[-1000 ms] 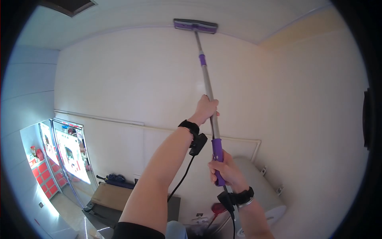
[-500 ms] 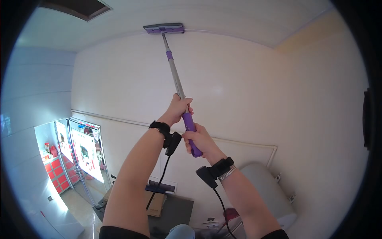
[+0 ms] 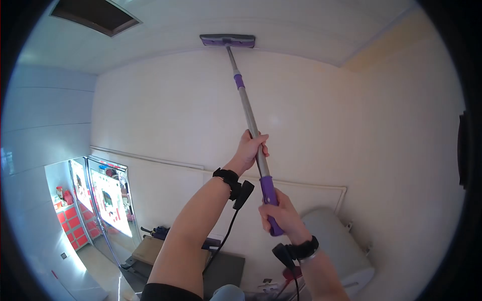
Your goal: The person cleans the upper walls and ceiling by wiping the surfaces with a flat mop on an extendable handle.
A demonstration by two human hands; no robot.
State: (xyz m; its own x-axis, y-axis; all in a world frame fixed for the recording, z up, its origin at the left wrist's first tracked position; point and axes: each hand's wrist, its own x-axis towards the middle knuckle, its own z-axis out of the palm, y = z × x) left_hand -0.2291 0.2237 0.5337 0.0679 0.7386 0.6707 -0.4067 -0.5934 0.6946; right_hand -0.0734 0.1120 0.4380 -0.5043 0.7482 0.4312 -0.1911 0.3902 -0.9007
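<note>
Below the ceiling (image 3: 301, 20), the left hand (image 3: 251, 149) and right hand (image 3: 279, 214), both closed around the mop pole (image 3: 249, 118), press the mop head (image 3: 227, 40) there mid-wipe; another sideways stroke looks due.

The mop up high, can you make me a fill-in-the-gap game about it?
1. The mop head presses where the wall meets the ______.
2. The right hand grips the ______ coloured handle.
3. The left hand holds the grey pole ______ the right hand.
4. A black band wraps each ______.

Missing words: ceiling; purple; above; wrist
</note>
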